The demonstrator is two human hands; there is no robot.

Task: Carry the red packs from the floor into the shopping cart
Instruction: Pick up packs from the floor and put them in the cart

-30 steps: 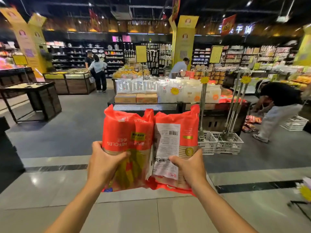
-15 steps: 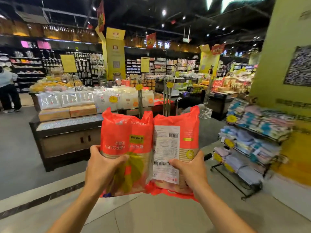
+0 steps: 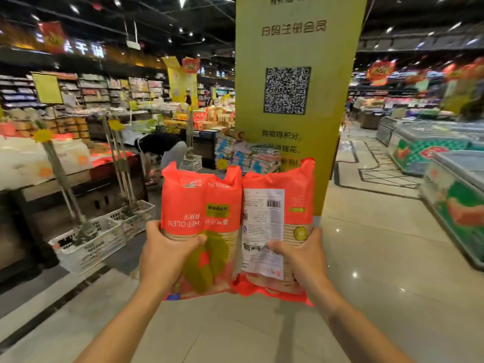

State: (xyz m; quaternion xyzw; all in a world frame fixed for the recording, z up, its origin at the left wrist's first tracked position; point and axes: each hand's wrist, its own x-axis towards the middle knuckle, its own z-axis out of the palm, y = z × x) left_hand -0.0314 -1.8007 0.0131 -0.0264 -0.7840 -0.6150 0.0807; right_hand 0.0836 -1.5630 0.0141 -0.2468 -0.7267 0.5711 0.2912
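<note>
Since 0.5 s ago the view has swung right: the yellow pillar (image 3: 296, 106), then at the right edge, now stands straight ahead behind the packs, and the dark display table (image 3: 78, 195) has slid off to the left. The grip on the packs is unchanged.

There are 2 red packs, held upright side by side and touching, in the near middle above the pale tiled floor (image 3: 379, 297). The left pack (image 3: 201, 203) shows its printed front, lettering upside down; the right pack (image 3: 298, 195) shows its back, with 1 white label and barcode.

The left hand (image 3: 167, 254) grips the left pack low down, thumb across the near face and fingers wrapped behind, out of sight. The right hand (image 3: 301, 260) grips the right pack at the same height, thumb pressed on the white label, fingers curled round the right edge and hidden.

At near left 2 white lattice crates (image 3: 104, 239) sit on the floor, each holding upright poles topped with yellow tags. Beside the pillar, a rack (image 3: 248, 155) holds stacked folded cloths. Along the right, 2 chest freezers (image 3: 450, 195) stand nearest; their contents cannot be made out. Far left of the pillar, 1 person (image 3: 162, 148) bends over.
</note>
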